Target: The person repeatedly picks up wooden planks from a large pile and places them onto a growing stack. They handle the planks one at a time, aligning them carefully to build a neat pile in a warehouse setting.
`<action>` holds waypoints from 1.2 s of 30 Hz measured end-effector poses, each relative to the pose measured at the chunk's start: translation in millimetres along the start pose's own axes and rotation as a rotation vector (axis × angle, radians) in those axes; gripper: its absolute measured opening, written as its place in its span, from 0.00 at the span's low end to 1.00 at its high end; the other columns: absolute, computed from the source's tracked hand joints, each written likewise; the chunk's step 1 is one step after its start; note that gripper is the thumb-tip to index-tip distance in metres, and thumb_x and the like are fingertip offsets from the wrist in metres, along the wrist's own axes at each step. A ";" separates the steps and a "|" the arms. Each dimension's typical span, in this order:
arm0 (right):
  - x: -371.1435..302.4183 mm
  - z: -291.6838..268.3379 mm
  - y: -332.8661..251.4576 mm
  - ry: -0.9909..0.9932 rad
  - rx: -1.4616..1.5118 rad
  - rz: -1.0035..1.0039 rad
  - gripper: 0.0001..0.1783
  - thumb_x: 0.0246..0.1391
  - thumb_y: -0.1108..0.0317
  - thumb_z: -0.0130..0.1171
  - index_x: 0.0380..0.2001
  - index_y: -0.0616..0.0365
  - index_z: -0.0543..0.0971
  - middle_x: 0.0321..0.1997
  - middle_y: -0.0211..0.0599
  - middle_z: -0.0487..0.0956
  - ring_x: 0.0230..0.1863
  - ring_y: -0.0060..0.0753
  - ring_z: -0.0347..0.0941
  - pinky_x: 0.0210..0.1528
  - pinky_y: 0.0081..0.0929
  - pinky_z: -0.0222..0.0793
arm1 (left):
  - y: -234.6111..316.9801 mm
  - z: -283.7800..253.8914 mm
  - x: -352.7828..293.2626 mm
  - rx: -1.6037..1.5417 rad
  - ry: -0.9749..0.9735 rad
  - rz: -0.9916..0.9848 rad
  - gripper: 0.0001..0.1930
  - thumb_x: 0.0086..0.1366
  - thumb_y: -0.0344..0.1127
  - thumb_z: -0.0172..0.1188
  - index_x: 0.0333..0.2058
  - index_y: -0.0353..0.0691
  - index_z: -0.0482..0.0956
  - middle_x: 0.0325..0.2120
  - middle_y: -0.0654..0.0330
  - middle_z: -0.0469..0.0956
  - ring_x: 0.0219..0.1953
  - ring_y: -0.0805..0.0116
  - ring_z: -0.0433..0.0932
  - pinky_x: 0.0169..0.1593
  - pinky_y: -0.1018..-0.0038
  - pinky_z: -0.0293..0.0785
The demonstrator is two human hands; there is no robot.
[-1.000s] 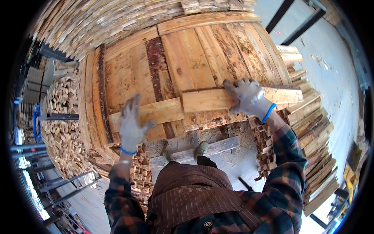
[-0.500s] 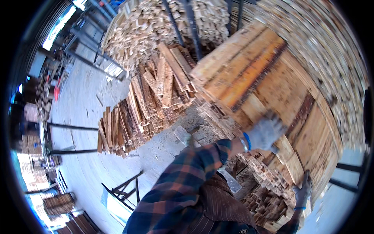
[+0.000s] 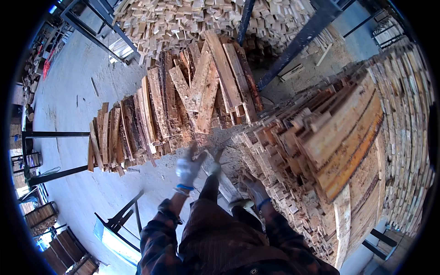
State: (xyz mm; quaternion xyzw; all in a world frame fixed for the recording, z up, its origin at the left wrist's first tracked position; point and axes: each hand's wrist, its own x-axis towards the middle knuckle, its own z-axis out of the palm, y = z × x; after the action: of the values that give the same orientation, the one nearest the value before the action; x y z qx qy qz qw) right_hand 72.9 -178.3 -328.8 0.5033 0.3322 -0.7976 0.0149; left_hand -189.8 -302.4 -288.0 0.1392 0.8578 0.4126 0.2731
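My left hand [image 3: 188,169], in a pale glove with a blue band at the wrist, hangs over the floor in front of a loose heap of rough wooden boards [image 3: 156,112]. Its fingers are spread and hold nothing. Close to the near left side of a tall board stack [image 3: 321,174], my right hand [image 3: 255,189], gloved too, has its fingers stretched out, with nothing seen in them. Whether it touches the stack's side is unclear. On top of that stack lie wide boards with dark bark edges and one narrow pale board [image 3: 342,224].
A large pile of short light wood pieces [image 3: 197,20] rises behind the heap, beside dark metal posts [image 3: 298,43]. Layered planks [image 3: 403,110] stand at the far right. To the left, dark bars [image 3: 57,134] reach the heap, and a black metal frame [image 3: 121,215] stands on the floor.
Both hands have come away from the boards on the right stack; the left moved left over the floor, the right to the stack's near side. My view has turned left toward the heap.
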 end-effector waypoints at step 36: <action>388.7 122.5 -105.4 -0.023 -1.005 -0.274 0.50 0.39 0.30 0.65 0.47 0.71 0.75 0.44 0.61 0.79 0.46 0.55 0.77 0.46 0.41 0.72 | -162.3 94.9 297.4 -1.188 -0.092 -0.441 0.09 0.67 0.35 0.55 0.43 0.41 0.78 0.35 0.61 0.81 0.37 0.64 0.81 0.38 0.63 0.81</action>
State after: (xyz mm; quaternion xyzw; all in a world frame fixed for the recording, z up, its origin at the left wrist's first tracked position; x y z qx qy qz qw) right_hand -253.6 -42.2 -557.1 0.3771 0.7367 -0.5397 0.1540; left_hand -378.1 -205.2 -568.9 -0.1987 0.4786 0.7457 0.4188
